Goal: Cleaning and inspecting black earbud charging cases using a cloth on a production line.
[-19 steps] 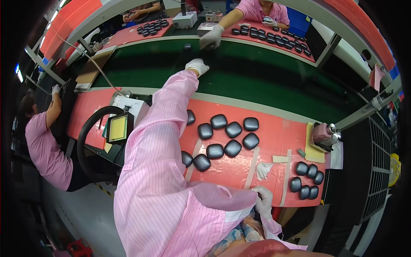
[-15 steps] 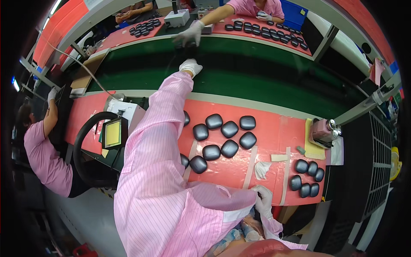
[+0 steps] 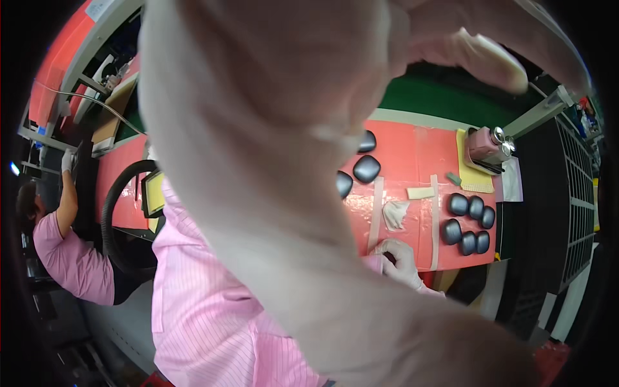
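Note:
A large, blurred pale hand, seemingly my left hand (image 3: 258,84), is very close in front of the view and covers its middle. Its fingers stretch to the upper right with nothing visible between them. Its wrist cannot be made out; pink striped sleeve (image 3: 200,290) shows behind it. My right hand (image 3: 401,261), in a white glove, rests at the front table edge with fingers curled; what they hold, if anything, is hidden. Beyond it, dark grey rounded-square cases (image 3: 367,169) lie on the red mat (image 3: 412,151), partly covered by the blurred hand. More cases (image 3: 452,231) are grouped at the right.
A crumpled white cloth (image 3: 394,215), a pale strip (image 3: 420,193) and a small green block (image 3: 454,178) lie on the mat. Farther right stands a holder with metal-capped bottles (image 3: 488,145). A black hose (image 3: 109,213) curves at left, near a seated person (image 3: 71,258).
My left hand has left the green conveyor, and a blurred hand now fills the middle, hiding the far co-worker and many cases. My right hand stays at the table edge.

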Demonstrator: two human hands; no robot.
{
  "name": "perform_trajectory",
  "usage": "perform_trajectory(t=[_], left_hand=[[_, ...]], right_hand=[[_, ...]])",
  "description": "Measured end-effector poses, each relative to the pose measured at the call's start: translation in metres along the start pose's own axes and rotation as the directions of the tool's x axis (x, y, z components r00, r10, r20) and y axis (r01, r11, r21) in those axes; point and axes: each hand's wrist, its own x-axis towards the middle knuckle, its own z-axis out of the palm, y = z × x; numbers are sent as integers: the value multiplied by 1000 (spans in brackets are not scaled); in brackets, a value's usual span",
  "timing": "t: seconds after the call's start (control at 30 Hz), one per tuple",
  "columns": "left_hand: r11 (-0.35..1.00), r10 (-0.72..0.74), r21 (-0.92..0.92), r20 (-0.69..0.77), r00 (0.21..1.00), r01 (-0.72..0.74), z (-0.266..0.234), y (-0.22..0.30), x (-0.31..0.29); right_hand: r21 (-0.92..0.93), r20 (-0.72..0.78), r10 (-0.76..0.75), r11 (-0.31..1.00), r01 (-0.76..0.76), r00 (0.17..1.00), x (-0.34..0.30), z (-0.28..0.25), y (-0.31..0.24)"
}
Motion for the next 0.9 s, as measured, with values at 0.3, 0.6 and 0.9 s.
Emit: perform_trajectory(t=[0.3, 0.6, 0.9], left_hand=[[995, -97, -30, -96, 991, 95, 8, 39, -29], [997, -17, 77, -152, 988, 29, -8, 47, -25], [970, -207, -178, -227, 952, 169, 29, 40, -24]], right_hand=[[-47, 107, -185, 981, 190, 977, 34, 7, -30], [-52, 175, -154, 985, 165, 972, 10, 23, -14], [-13, 217, -203, 978, 210, 955, 30, 14, -11]])
